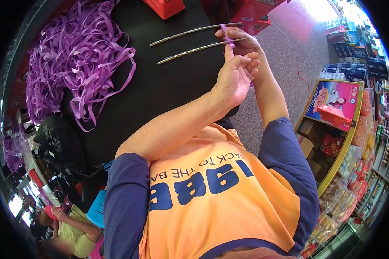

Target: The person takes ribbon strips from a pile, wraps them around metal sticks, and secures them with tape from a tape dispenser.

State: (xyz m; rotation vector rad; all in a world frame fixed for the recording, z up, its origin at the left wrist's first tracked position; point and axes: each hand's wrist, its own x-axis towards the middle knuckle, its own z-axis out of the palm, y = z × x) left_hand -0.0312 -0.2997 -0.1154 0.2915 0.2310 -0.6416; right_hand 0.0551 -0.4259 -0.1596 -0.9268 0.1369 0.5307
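Two slim metal rods (190,51) with twisted shafts point left over the black table, roughly side by side and a gap apart. My right hand (246,39) is closed around their right ends. A purple ribbon (230,42) is looped around both rods near my right fingers. My left hand (235,80) is just below, its forefinger stretched up against the ribbon and the other fingers curled in. A bit of purple shows under that hand, so it grips the ribbon, though most of the grip is hidden.
A big tangled heap of purple ribbon (80,56) lies on the black table (129,108). A red box (165,7) sits at the far edge. Shelves with packaged goods (333,190) line the right. Another person (75,231) sits at lower left.
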